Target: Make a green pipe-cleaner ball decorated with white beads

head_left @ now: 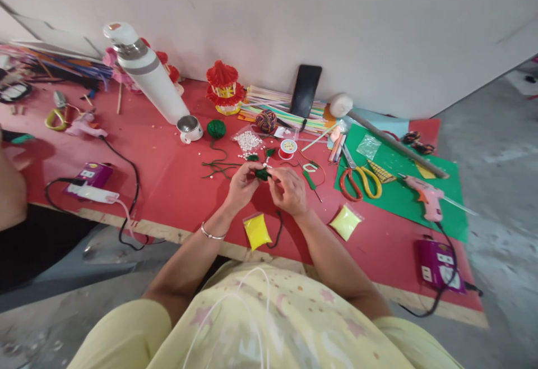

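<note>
Both hands meet over the red board (168,167), just in front of the person's body. The left hand (242,185) is curled, fingertips pinched on a small green yarn piece (263,174). The right hand (290,189) is likewise closed, its thumb and forefinger gripping the same piece from the other side — the piece sits between the two sets of fingertips, touching both, held just above the board. A bangle (211,234) circles the left wrist.

Nearby: a yellow packet (256,230) lies on the board just below the hands, between the forearms; a second yellow packet (345,221) is to the right of the right wrist. A bag of white beads (247,141) and a green yarn ball (216,128) lie beyond the hands, with loose green yarn strands (216,166) running from the ball toward the left hand. A red spool (288,148) sits just past the fingertips.

Farther right — scissors (360,181) on green sheet (399,189), and a pink glue gun (425,194). A white bottle (145,72) stands at the back left, a metal cup (189,128) beside it.
</note>
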`<action>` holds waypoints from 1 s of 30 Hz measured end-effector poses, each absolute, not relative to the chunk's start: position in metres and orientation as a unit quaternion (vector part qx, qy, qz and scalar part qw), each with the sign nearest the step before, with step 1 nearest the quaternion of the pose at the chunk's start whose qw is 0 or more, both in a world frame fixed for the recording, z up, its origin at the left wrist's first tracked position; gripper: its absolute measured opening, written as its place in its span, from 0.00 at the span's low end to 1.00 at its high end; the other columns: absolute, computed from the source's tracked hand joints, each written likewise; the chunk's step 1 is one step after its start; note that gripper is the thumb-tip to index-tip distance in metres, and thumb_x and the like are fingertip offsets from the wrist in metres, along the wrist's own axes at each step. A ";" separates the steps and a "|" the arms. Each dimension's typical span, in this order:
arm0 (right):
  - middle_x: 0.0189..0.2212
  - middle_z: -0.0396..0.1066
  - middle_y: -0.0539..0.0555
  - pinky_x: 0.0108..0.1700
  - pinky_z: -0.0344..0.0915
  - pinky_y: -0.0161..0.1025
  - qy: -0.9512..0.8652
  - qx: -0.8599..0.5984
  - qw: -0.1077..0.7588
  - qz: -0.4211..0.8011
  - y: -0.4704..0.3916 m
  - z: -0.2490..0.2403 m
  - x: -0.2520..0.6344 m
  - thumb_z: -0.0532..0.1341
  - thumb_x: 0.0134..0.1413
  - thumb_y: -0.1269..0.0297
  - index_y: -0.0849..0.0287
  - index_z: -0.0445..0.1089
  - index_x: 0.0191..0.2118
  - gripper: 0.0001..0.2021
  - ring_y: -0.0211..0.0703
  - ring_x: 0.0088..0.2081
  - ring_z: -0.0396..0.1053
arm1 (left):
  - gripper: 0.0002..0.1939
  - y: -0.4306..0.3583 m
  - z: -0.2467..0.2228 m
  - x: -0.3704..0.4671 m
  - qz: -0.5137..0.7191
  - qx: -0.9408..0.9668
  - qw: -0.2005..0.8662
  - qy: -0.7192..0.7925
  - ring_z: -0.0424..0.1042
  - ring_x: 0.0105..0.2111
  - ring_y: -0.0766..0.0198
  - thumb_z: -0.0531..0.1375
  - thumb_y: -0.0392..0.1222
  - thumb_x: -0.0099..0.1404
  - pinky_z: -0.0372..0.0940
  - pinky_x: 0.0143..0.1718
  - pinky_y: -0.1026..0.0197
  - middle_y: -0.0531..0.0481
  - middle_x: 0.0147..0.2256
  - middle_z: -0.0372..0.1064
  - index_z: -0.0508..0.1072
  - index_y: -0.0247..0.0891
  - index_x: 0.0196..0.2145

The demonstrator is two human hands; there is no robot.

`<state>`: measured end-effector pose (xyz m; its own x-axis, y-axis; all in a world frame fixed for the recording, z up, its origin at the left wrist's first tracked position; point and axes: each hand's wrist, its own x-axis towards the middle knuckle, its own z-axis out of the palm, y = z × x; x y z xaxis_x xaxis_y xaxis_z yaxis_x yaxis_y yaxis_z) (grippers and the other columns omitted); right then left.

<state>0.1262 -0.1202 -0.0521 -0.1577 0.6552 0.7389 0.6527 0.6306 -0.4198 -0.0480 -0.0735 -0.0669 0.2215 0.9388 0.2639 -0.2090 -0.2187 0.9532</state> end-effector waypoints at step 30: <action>0.38 0.75 0.55 0.34 0.72 0.37 -0.546 -0.551 0.565 0.282 -0.122 -0.049 0.118 0.57 0.69 0.49 0.55 0.72 0.50 0.17 0.41 0.34 0.72 | 0.11 -0.077 -0.059 -0.050 0.508 0.613 0.496 0.346 0.73 0.45 0.57 0.68 0.39 0.59 0.68 0.49 0.56 0.47 0.42 0.73 0.76 0.42 0.41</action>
